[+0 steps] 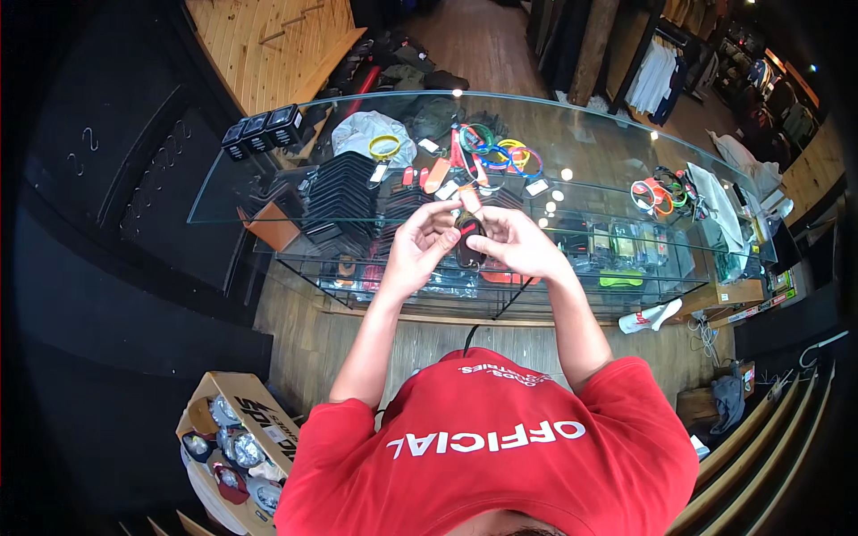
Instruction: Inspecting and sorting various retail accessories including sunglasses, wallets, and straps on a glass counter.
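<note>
Above the glass counter, both hands meet around a small dark item with a red patch (470,236), possibly a key fob or keychain. My left hand (422,242) grips its left side, thumb on its edge. The thumb of my right hand (519,238) presses on its front, with the fingers behind it. An orange tag (471,201) shows just beyond the fingertips; whether it is joined to the dark item I cannot tell. Past the hands lie an orange strap piece (438,175), a yellow wristband (384,147) and a green wristband (476,139).
The glass display counter (590,134) spans the view, its lower shelves holding packaged goods. Black boxes (258,132) stand at its left end. Stacked black cases (342,194) show beneath the glass. More wristbands (660,191) lie at right. A cardboard box of caps (231,449) stands lower left.
</note>
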The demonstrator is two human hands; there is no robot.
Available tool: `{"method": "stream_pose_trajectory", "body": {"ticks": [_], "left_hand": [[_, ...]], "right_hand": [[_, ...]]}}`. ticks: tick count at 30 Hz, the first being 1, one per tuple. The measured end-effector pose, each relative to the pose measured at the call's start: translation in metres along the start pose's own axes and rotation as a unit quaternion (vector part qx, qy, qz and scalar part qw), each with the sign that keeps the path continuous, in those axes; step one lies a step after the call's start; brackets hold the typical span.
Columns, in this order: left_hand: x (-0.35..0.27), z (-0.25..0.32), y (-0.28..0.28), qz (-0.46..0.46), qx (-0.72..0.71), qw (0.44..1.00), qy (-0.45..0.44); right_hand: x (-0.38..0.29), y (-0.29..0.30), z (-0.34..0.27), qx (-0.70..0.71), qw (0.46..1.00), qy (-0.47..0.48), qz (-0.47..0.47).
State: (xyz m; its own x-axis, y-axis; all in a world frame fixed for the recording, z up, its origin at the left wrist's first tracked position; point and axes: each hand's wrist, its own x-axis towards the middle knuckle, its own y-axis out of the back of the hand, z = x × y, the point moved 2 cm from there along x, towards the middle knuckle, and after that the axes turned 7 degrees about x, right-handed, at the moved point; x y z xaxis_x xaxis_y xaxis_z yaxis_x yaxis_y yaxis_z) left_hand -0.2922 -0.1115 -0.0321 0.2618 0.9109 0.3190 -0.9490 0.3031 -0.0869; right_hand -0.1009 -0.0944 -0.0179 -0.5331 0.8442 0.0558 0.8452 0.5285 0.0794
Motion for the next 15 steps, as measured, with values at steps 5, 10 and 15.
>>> {"method": "stream_pose_trajectory", "body": {"ticks": [5, 10, 15], "left_hand": [[-0.018, 0.005, 0.027, -0.009, 0.030, 0.999, -0.007], [-0.034, 0.018, 0.046, 0.044, 0.184, 0.980, -0.052], [-0.046, 0.005, 0.062, 0.078, 0.043, 0.994, -0.064]], "right_hand": [[0.005, -0.039, -0.010, -0.005, 1.000, -0.012, 0.020], [0.013, -0.073, -0.005, -0.074, 0.996, 0.044, 0.030], [0.023, -0.096, 0.001, -0.068, 0.994, 0.057, 0.058]]}}
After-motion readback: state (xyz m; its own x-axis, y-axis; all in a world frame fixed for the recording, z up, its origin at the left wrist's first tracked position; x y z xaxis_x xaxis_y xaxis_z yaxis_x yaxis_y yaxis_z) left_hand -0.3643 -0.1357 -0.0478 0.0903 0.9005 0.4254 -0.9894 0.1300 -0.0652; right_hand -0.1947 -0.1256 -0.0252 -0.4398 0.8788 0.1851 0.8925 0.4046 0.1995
